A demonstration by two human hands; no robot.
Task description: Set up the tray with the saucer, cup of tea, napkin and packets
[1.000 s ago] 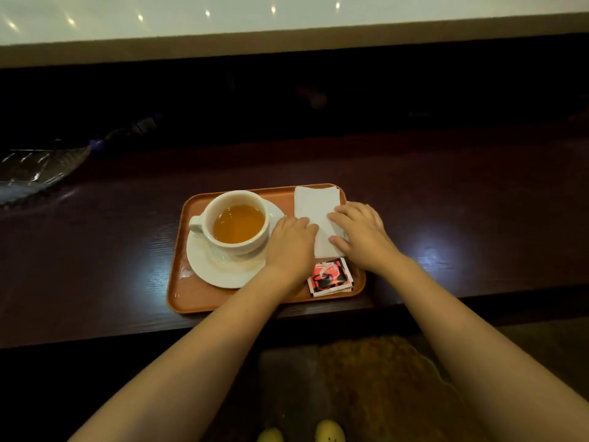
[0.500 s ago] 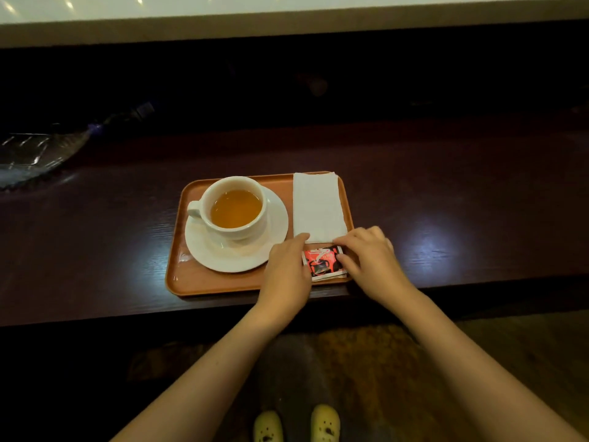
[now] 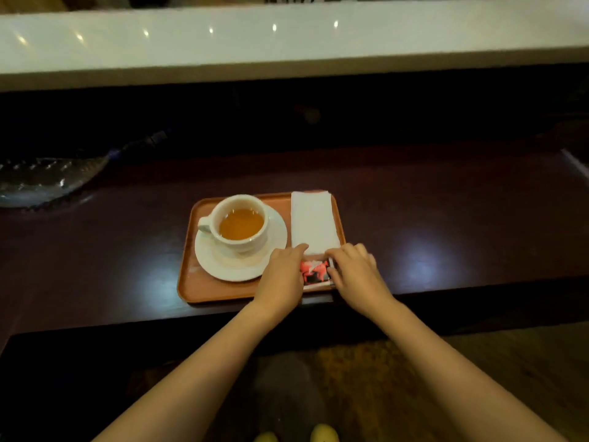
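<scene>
Orange plastic tray (image 3: 204, 288) sits on the dark wood worktop (image 3: 446, 218), its near rim close to the worktop's front edge. Bare worktop extends well to the left and right of the tray; a glass dish (image 3: 41, 180) lies far left, well apart. White raised ledge (image 3: 287, 36) runs across the back.

On tray, left half: white saucer (image 3: 223, 266) carrying the cup of tea (image 3: 240, 223), upright, handle pointing left, amber liquid near the brim. Right half: white napkin (image 3: 314, 221), folded long, lying along the right rim and reaching the far rim. Near right corner: packets (image 3: 314, 272), red and black print, stacked flat, just below the napkin's near end.

Left hand (image 3: 282, 277): palm down, fingers half curled, tips against the left edge of the packets, index finger reaching the napkin's near corner; touches the saucer's rim or lies just beside it, cannot tell which. Right hand (image 3: 355, 272): palm down, fingers curled against the packets' right edge. Both press from the sides; neither lifts or encloses anything. Forearms bare, converging from below.
</scene>
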